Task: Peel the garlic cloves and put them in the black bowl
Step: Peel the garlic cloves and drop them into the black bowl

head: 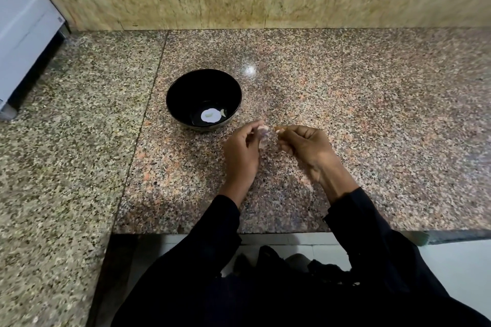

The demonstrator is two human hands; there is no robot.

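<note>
Black bowl [204, 99] sits on the counter [345, 114], a pale clove or two inside. Just right of it, the left hand [240, 151] pinches a garlic clove [263, 133]; the right hand [305, 145] looks pinched on skin. Best peel in small tugs. Blur hides the clove's state.

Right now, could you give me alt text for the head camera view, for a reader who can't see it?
A person's left hand and right hand pinch a garlic clove between them over a speckled granite counter, just right of a black bowl. A pale clove already lies in the bowl, and black sleeves fill the foreground.
</note>
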